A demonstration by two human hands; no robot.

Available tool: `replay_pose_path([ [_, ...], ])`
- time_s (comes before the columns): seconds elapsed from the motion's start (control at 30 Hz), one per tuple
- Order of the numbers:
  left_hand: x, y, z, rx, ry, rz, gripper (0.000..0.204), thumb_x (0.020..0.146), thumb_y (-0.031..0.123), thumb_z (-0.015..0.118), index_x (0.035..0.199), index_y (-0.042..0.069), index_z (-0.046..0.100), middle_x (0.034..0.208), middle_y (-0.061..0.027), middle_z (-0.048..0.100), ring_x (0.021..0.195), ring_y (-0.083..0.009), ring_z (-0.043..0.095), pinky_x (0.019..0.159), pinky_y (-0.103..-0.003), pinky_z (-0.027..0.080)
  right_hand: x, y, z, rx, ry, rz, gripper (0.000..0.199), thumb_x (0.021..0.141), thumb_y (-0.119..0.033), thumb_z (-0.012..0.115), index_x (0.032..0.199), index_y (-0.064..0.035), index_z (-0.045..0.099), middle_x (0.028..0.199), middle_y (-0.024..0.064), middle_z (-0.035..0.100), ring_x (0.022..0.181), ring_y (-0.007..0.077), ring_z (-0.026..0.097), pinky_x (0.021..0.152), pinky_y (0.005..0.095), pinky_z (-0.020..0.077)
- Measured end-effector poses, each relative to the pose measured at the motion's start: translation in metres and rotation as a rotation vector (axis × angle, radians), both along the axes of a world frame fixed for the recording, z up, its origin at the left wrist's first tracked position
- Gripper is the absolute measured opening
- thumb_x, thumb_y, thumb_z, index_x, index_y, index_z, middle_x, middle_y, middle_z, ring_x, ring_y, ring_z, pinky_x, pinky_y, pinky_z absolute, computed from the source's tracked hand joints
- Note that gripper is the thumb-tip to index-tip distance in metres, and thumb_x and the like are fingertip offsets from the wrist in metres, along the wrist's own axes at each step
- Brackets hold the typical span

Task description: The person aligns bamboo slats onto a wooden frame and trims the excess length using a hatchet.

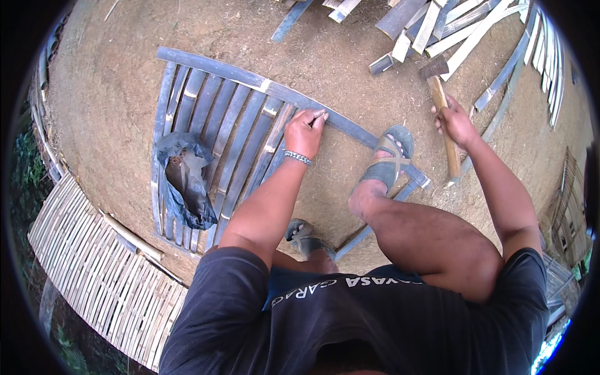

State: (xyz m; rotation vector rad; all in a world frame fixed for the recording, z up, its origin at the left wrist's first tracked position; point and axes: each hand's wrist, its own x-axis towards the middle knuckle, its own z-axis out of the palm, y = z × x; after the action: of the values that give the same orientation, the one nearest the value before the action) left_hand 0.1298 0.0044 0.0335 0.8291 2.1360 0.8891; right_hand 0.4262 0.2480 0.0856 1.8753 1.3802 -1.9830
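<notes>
On the dirt lies a panel of grey-black bamboo slats (232, 134), set side by side against a long bamboo rail (212, 63). My left hand (304, 134) is closed in a pinch at this rail, over the end of the rightmost slats. Whatever sits between its fingertips is too small to make out. My right hand (458, 123) grips the wooden handle of a hammer (450, 156), raised to the right of the panel with its metal head pointing away from me. My sandaled right foot (389, 156) presses on the rail's right part.
A dark plastic bag (201, 211), its mouth gaping, rests on the slats at left. Split bamboo strips (431, 28) are heaped at the far right. A pale slatted bamboo platform (106, 275) stands at lower left. My other sandaled foot (306, 239) is beside the panel.
</notes>
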Motion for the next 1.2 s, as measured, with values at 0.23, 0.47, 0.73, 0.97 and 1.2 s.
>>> replay_pose_path([
  [0.23, 0.004, 0.0, -0.008, 0.083, 0.152, -0.002, 0.011, 0.084, 0.009, 0.081, 0.094, 0.004, 0.079, 0.094, -0.0128, 0.072, 0.085, -0.0276, 0.07, 0.078, -0.037, 0.056, -0.008, -0.036, 0.01, 0.029, -0.128, 0.32, 0.062, 0.095, 0.001, 0.046, 0.155, -0.0066, 0.032, 0.104, 0.0062, 0.057, 0.072, 0.0129, 0.055, 0.063, 0.0296, 0.0524],
  [0.47, 0.004, -0.001, -0.014, 0.164, 0.257, -0.04, 0.006, 0.083, 0.009, 0.08, 0.089, 0.007, 0.078, 0.093, -0.01, 0.069, 0.085, -0.0303, 0.069, 0.075, -0.04, 0.056, -0.051, -0.07, 0.028, 0.272, 0.055, 0.711, 0.06, 0.101, -0.009, 0.054, 0.157, -0.0069, 0.034, 0.13, 0.0203, 0.06, 0.11, 0.0312, 0.063, 0.094, 0.0413, 0.0526],
  [0.73, 0.002, 0.0, -0.012, 0.135, 0.286, -0.043, 0.007, 0.082, 0.012, 0.081, 0.087, 0.01, 0.077, 0.09, -0.0047, 0.068, 0.083, -0.0277, 0.069, 0.074, -0.04, 0.057, -0.088, -0.07, 0.018, 0.493, 0.113, 1.068, 0.055, 0.103, -0.017, 0.055, 0.155, -0.0153, 0.039, 0.141, 0.0226, 0.058, 0.122, 0.044, 0.06, 0.104, 0.0498, 0.0504],
  [0.97, 0.002, -0.005, -0.015, 0.152, 0.286, -0.054, 0.007, 0.082, 0.01, 0.081, 0.088, 0.008, 0.078, 0.091, -0.0063, 0.069, 0.084, -0.0282, 0.07, 0.074, -0.04, 0.056, -0.098, -0.064, 0.006, 0.529, 0.128, 1.185, 0.051, 0.102, -0.02, 0.058, 0.151, -0.0158, 0.043, 0.137, 0.0194, 0.06, 0.117, 0.0412, 0.063, 0.1, 0.0489, 0.0527],
  [1.2, 0.0, -0.007, -0.017, 0.153, 0.266, -0.059, 0.009, 0.081, 0.008, 0.08, 0.089, 0.009, 0.078, 0.091, -0.0059, 0.07, 0.084, -0.0284, 0.07, 0.074, -0.04, 0.056, -0.098, -0.074, -0.004, 0.61, 0.208, 1.193, 0.044, 0.099, -0.017, 0.061, 0.141, -0.0137, 0.049, 0.126, 0.017, 0.064, 0.108, 0.0411, 0.066, 0.09, 0.0484, 0.0559],
])
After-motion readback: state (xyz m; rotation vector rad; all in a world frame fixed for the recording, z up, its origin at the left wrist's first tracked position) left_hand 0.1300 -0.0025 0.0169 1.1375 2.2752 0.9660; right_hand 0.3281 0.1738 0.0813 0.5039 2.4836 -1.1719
